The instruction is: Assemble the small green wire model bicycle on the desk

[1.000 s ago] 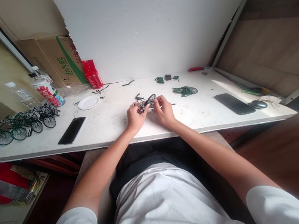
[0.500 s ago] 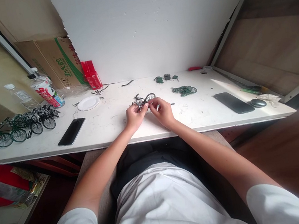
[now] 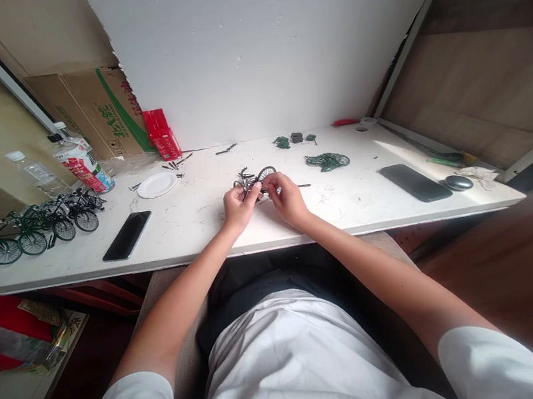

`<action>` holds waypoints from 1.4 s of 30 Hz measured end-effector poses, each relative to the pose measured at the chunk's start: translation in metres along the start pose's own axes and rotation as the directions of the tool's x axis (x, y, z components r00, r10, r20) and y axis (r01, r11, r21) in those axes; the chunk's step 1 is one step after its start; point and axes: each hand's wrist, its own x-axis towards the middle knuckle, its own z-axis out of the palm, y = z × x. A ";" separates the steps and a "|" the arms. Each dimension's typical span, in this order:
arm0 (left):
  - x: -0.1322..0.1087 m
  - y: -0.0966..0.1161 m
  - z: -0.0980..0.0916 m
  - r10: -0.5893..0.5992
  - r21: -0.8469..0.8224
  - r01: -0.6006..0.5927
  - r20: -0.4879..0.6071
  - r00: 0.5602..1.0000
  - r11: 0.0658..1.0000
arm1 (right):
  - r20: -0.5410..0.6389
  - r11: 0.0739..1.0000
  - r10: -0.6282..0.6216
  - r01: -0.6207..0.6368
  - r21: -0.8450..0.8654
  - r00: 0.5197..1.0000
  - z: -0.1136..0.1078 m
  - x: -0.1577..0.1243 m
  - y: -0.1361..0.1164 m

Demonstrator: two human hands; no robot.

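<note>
A small dark model bicycle (image 3: 254, 180), partly built, is held over the middle of the white table (image 3: 199, 223). My left hand (image 3: 238, 208) pinches its frame from the left, fingers closed on it. My right hand (image 3: 287, 199) is closed on it from the right, with thumb and fingers meeting the left hand's fingertips. A thin dark rod (image 3: 303, 185) lies just right of my right hand. What the fingertips hold besides the bicycle is too small to make out.
Several finished model bicycles (image 3: 40, 225) stand at the table's left end beside two bottles (image 3: 79, 163). A white plate (image 3: 157, 185), loose screws (image 3: 175, 165), green parts (image 3: 327, 161), two dark phones (image 3: 127, 235) (image 3: 414, 183), a mouse (image 3: 458, 182), a red box (image 3: 162, 135) and a cardboard carton (image 3: 96, 113) surround them.
Both hands shifted slightly and drew closer together on the model bicycle; the right hand's fingers moved left onto it. The camera view drifted a little.
</note>
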 end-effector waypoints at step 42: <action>0.002 -0.006 0.002 -0.015 -0.013 0.015 -0.009 1.000 1.000 | -0.030 0.892 0.321 -0.291 0.346 0.947 0.001 0.005 0.002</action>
